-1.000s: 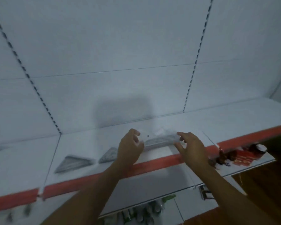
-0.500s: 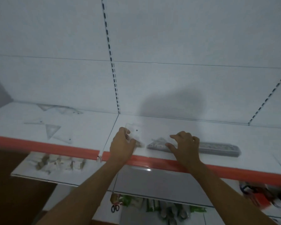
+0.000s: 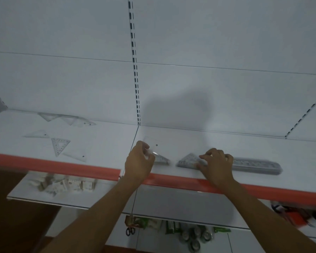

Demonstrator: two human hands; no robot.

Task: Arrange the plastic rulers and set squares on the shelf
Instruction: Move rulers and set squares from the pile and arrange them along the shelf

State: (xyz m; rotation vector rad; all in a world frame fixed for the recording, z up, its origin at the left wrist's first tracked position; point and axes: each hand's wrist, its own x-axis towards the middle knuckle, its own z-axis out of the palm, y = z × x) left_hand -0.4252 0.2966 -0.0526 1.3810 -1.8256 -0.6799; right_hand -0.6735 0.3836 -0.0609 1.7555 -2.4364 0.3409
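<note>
On the white shelf (image 3: 226, 141) with a red front strip, my left hand (image 3: 139, 161) pinches a clear set square (image 3: 154, 143) with a small dark dot, above a grey stack of set squares (image 3: 161, 159). To the right, my right hand (image 3: 217, 165) has thumb and curled fingers on the right end of a second set square stack (image 3: 187, 160). Behind that hand, a bundle of grey rulers (image 3: 255, 164) lies flat along the shelf.
Several loose clear set squares lie on the left shelf section, such as one (image 3: 59, 146) near the front and others (image 3: 77, 121) at the back wall. A slotted upright (image 3: 135, 70) divides the sections. Lower shelves hold small packets (image 3: 66, 185) and scissors (image 3: 130, 230).
One second ago both hands held the ruler bundle between them. It now lies on the shelf to the right, and both hands have moved left onto the set squares.
</note>
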